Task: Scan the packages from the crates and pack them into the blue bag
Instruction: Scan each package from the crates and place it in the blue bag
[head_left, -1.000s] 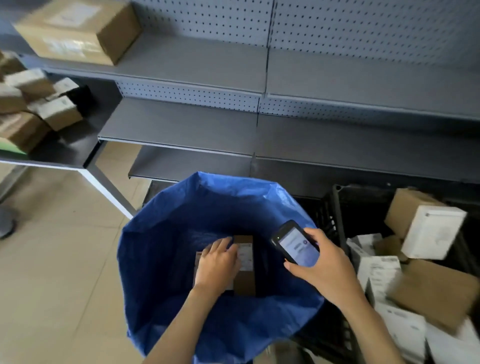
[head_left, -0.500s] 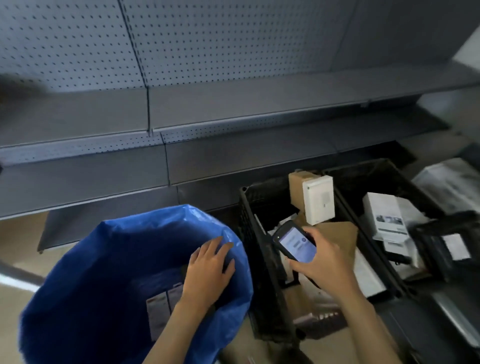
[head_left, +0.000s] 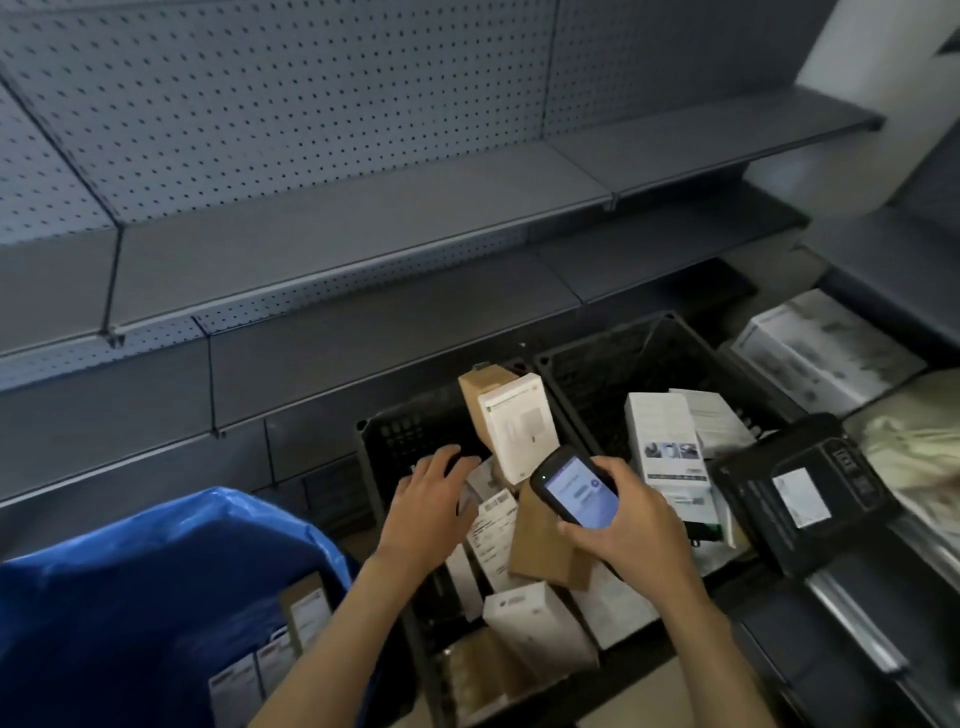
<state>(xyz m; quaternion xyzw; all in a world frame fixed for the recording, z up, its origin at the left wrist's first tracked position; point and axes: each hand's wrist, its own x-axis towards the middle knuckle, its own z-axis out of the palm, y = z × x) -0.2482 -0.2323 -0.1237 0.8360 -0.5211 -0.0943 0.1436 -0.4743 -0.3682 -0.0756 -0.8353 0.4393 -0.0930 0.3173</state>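
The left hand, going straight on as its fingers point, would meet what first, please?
Probably the standing white box in the black crate, just beyond the left hand; depth is unclear.

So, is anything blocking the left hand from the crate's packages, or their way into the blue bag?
Nothing visible does. The left hand reaches open over the packages in the black crate; the blue bag stands open beside it, only the crate's wall between.
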